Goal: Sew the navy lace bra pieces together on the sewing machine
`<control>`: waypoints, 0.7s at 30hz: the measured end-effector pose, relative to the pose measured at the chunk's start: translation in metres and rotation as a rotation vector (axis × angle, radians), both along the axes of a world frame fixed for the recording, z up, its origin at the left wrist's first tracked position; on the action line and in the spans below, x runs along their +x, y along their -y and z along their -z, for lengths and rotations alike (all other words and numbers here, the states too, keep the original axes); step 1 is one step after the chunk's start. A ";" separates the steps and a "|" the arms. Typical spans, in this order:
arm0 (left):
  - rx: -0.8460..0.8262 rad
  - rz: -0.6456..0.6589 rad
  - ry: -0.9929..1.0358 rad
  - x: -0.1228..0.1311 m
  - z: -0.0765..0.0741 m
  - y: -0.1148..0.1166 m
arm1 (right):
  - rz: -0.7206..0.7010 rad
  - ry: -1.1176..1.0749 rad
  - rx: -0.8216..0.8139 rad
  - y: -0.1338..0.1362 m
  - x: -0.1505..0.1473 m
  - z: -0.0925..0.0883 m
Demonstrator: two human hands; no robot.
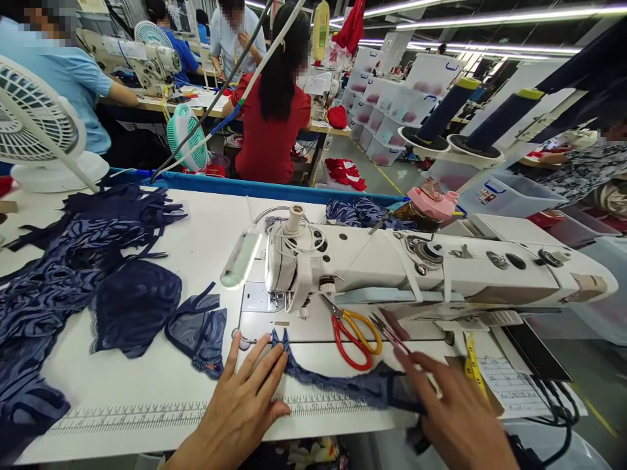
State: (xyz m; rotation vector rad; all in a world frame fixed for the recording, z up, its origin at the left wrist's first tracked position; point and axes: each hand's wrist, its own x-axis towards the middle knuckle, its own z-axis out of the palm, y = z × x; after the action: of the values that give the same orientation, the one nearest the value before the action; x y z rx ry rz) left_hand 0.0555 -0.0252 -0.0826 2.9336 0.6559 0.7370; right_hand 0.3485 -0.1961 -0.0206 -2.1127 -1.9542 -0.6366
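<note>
My left hand (252, 395) lies spread on the white table, fingertips at the left end of a narrow navy lace-edged strip (337, 385). My right hand (448, 408), slightly blurred, is at the strip's right end, its fingers closed on small pink-handled snips (389, 331). Between the hands, behind the strip, lie scissors with red and yellow handles (355, 336), beneath the sewing machine (362, 261). Left of my left hand are a small navy lace piece (200, 333) and a navy cup (137, 303).
A pile of navy lace garments (63, 281) covers the table's left side. A printed ruler (132, 412) runs along the front edge. A yellow tape measure (473, 365) and paper (514, 391) lie at the right. A white fan (39, 124) stands back left; people sit beyond.
</note>
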 end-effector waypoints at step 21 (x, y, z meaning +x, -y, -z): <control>-0.017 -0.095 0.032 0.004 -0.003 0.008 | -0.451 -0.395 -0.093 -0.105 -0.101 0.040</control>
State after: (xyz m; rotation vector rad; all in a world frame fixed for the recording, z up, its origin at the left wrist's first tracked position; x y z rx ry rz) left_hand 0.0593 -0.0330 -0.0797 2.8861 0.7989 0.7808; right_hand 0.2473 -0.0914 -0.0603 -1.5926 -2.1371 -0.0407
